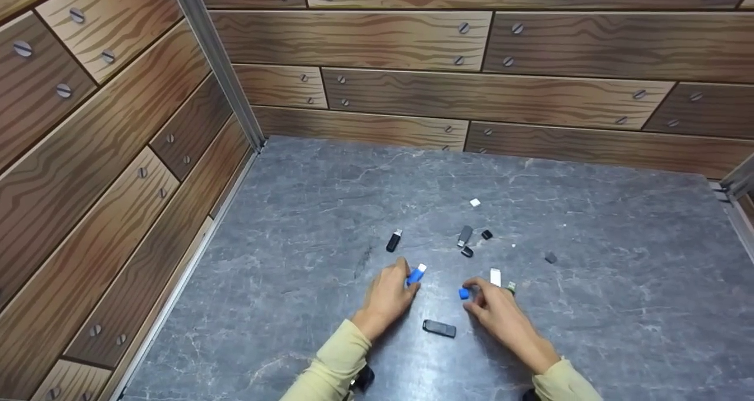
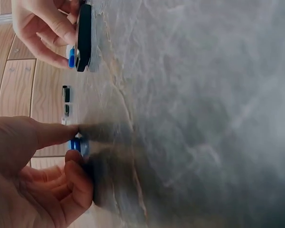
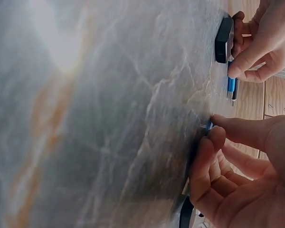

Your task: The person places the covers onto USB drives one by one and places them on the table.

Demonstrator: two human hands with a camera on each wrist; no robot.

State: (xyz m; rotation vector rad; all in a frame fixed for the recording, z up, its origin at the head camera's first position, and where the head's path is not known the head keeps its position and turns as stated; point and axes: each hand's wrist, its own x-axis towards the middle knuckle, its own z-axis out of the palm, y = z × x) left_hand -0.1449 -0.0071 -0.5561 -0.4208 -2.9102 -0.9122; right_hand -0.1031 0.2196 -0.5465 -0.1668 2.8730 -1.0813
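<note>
My left hand [image 1: 387, 292] pinches a blue USB stick [image 1: 416, 275] between thumb and fingertips, its white end pointing away from me. Across from it, my right hand [image 1: 500, 312] has thumb and index finger spread on either side of a small blue cap [image 1: 463, 294]. In the head view a narrow gap shows between that cap and the fingertips. A white USB stick [image 1: 495, 277] lies just beyond the right hand's knuckles. Beside it a green USB stick [image 1: 511, 287] is partly hidden by the hand. Nearer to me, between the wrists, lies a dark grey USB stick [image 1: 439, 328].
Farther back on the grey marbled table [image 1: 306, 212] are a black USB stick [image 1: 393, 241], a grey one [image 1: 465, 235], two black caps [image 1: 486, 234], a grey cap [image 1: 551, 258] and a white cap [image 1: 475, 202]. Wood-patterned walls [image 1: 406, 89] border the back and left.
</note>
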